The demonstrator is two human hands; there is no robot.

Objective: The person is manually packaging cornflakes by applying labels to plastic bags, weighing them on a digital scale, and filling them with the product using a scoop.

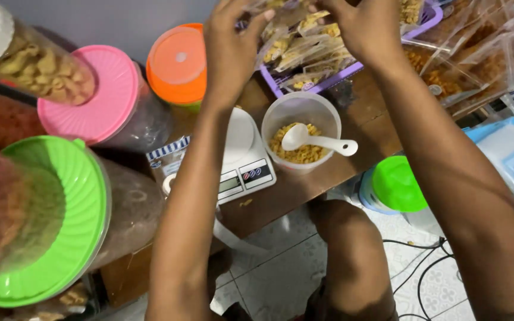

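Wood, brown and a little worn, made the low table (304,190) before me, and under it the floor (281,273) was of pale patterned tiles, with black cables (423,261) lying on them at the right. A grey wall stood behind. At my left lay big clear jars on their sides: one with a green lid (60,238), one with a pink lid (99,95), one with an orange lid (176,62). At the far right was a blue package (507,160) with a white label. A purple basket (340,77) at the back held many small clear packets of yellow snack (304,50). My left hand (230,41) and my right hand (367,27) were both up over this basket, fingers closed on a packet between them, though the top edge of the view cut it. Nearer me stood a white kitchen scale (245,160), and just beside it a clear tub (301,128) of snack with a white spoon (319,141) inside.
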